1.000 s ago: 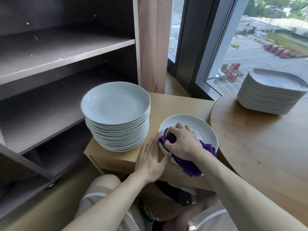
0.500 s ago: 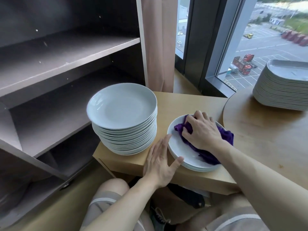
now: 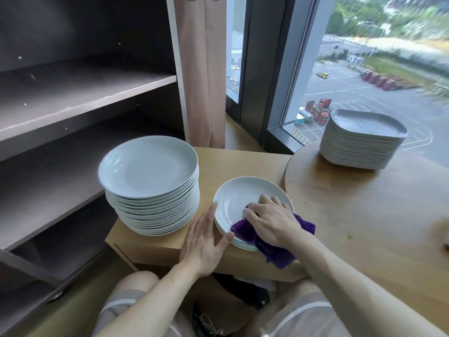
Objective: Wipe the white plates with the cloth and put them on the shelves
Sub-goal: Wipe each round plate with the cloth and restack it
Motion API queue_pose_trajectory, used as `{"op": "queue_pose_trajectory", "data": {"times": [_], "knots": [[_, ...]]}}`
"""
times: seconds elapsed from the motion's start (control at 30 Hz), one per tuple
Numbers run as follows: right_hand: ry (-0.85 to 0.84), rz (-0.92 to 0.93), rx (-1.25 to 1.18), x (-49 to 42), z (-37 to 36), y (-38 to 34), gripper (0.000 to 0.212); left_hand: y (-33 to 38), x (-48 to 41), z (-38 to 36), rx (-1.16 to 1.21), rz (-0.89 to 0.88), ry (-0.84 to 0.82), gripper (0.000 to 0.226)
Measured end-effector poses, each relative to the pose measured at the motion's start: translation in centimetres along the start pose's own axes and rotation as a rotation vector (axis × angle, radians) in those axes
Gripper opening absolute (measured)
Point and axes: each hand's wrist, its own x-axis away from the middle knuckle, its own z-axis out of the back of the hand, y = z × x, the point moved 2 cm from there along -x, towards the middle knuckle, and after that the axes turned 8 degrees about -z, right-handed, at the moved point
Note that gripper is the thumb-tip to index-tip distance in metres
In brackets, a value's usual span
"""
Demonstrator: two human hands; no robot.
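While the right hand (image 3: 274,221) curls its fingers over the bunched purple cloth (image 3: 274,248) and presses it onto the top plate (image 3: 240,198) of a short stack, the left hand (image 3: 202,235) lies flat, fingers straight, on the low wooden stand (image 3: 243,161). Its thumb and fingertips touch the stack's rim as a brace. The short stack sits at the stand's front right, close to the front edge, and a tail of cloth hangs past that edge.

The main risk seems to be sliding. A firm swipe toward the person could push the glazed plates off the stand's front, since the open left hand checks them only from the left. The trailing cloth could also catch under the rim and drag a plate along.

A tall plate stack (image 3: 150,183) fills the stand's left side, just beside the left hand. The shelves (image 3: 85,93) stand left of the stand, so a wiped plate carried there must pass over or around that tall stack; a clipped rim could topple it. Lifting a smooth plate with the cloth in the same hand may weaken the hold. Square plates (image 3: 362,142) on the round table (image 3: 364,210), right of the stand, lie well apart from the work.
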Motion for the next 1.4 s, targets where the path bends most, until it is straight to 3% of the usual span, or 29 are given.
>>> {"op": "queue_pose_trajectory", "data": {"times": [0.23, 0.4, 0.57, 0.8, 1.07, 1.4], "knots": [[0.005, 0.029, -0.083, -0.4, -1.8, -3.5, 0.019, -0.1, 0.0, 0.1, -0.006, -0.025, -0.020, 0.085], [0.036, 0.079, -0.058, -1.9, -2.6, -4.1, 0.020, -0.1, 0.0, -0.1, 0.011, -0.032, -0.006, 0.083], [0.075, 0.106, -0.077, -3.2, -2.8, -4.5, 0.035, -0.1, -0.1, -0.3, -0.017, -0.058, -0.022, 0.079], [0.332, 0.127, -0.050, -5.1, -3.4, -4.8, 0.028, -0.3, -0.2, -0.4, -0.024, -0.057, -0.007, 0.090], [0.476, 0.041, 0.055, -7.8, -3.0, -3.8, 0.031, -0.3, 0.2, -0.4, 0.032, -0.025, -0.001, 0.089], [0.326, -0.060, 0.276, -6.2, -0.2, 0.6, 0.038, 0.0, 0.3, 0.7, 0.108, -0.001, -0.031, 0.088]]}}
